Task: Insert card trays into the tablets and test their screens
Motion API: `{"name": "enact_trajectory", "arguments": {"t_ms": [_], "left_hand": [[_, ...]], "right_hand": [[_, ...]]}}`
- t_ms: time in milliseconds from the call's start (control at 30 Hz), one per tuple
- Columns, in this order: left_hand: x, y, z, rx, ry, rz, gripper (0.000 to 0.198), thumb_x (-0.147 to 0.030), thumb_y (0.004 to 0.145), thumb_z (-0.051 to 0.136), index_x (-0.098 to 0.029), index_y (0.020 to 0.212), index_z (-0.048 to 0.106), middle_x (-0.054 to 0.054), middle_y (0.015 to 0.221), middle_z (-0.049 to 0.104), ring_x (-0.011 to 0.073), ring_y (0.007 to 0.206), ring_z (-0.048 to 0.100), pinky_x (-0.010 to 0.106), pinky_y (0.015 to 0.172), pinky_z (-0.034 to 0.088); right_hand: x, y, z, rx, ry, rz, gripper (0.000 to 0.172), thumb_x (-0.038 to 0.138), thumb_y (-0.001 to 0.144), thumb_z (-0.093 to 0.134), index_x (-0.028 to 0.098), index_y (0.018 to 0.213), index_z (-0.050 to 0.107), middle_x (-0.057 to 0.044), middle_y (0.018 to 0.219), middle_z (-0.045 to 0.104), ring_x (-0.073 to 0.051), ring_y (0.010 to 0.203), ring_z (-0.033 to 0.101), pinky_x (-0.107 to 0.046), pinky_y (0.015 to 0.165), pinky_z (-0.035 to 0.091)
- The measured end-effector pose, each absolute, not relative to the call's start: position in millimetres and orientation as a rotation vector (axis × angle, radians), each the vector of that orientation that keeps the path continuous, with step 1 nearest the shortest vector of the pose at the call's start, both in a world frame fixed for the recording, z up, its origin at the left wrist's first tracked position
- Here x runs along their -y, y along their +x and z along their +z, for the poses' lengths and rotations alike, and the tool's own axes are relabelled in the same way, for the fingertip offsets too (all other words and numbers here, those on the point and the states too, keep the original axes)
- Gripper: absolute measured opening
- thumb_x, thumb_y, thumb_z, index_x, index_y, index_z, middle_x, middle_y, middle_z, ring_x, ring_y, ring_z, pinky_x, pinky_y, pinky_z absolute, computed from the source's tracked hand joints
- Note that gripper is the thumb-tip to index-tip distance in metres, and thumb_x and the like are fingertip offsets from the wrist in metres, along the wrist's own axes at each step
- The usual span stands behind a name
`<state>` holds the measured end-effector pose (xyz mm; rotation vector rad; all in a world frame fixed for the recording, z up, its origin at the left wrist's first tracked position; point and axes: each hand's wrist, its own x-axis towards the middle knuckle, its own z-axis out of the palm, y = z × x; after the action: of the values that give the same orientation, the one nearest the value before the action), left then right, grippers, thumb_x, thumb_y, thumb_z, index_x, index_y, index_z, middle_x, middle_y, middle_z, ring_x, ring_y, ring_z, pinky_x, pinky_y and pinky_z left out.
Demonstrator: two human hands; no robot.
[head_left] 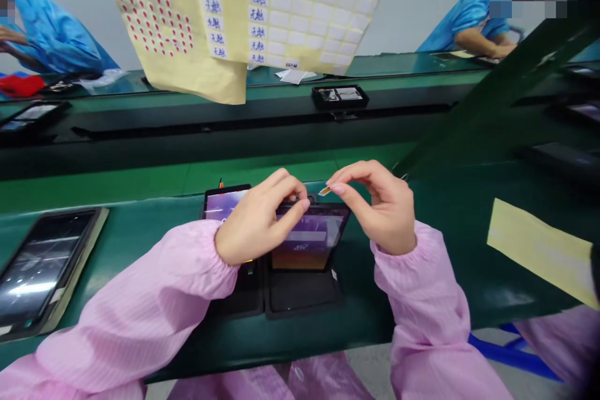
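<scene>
A lit tablet screen (300,244) stands tilted above a black tray (304,294) on the bench in front of me. At its top edge is my left hand (265,215), thumb and fingers closed together; what they grip, if anything, is hidden. My right hand (382,206) pinches a small white-and-yellow strip (324,190) between thumb and forefinger, just above the screen's upper right part. Left of that screen, a second lit tablet (222,203) is partly covered by my left hand and sleeve.
A dark tablet (42,262) lies at far left on a yellow sheet. Yellow paper (539,250) is on the right. Label sheets (300,12) hang overhead. Behind, a black tray (340,97) sits on the line; two people in blue work beyond. A green post (497,87) slants at right.
</scene>
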<state>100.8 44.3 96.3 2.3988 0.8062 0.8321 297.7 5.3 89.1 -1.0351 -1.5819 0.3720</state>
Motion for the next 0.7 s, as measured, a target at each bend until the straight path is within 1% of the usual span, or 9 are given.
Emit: {"name": "enact_trajectory", "arguments": {"t_ms": [133,300,533,700], "left_hand": [[-17,94,90,-0.796,2.348,0.976,0.005,-0.023,0.094,0.046,-0.021,0.091,0.049,0.003,0.086,0.052,0.0141,0.075,0.051,0.028,0.069,0.042],[-11,90,72,-0.802,2.155,1.264,0.008,-0.024,0.098,0.039,-0.02,0.094,0.045,0.004,0.09,0.045,0.0149,0.084,0.047,0.028,0.074,0.039],[-6,93,63,-0.722,2.0,1.385,0.01,-0.026,0.099,0.038,-0.02,0.093,0.043,0.002,0.088,0.042,0.014,0.082,0.044,0.029,0.074,0.038],[-4,93,61,-0.713,1.982,1.406,0.01,-0.026,0.099,0.038,-0.02,0.093,0.043,0.003,0.089,0.042,0.0137,0.082,0.045,0.029,0.072,0.038]], "right_hand": [[18,287,98,1.728,-1.042,0.358,0.006,0.027,0.088,0.064,0.023,0.083,0.062,0.001,0.077,0.069,-0.014,0.071,0.068,-0.026,0.068,0.057],[24,274,104,1.815,-1.024,0.337,0.007,0.025,0.089,0.062,0.022,0.084,0.061,0.003,0.074,0.067,-0.01,0.063,0.065,-0.02,0.064,0.055],[17,259,110,2.036,-0.985,0.247,0.012,0.024,0.091,0.058,0.018,0.081,0.06,0.002,0.072,0.064,-0.008,0.06,0.058,-0.019,0.06,0.048],[19,261,112,2.062,-1.006,0.267,0.012,0.024,0.091,0.058,0.019,0.081,0.059,0.002,0.072,0.064,-0.008,0.06,0.058,-0.019,0.059,0.048]]}}
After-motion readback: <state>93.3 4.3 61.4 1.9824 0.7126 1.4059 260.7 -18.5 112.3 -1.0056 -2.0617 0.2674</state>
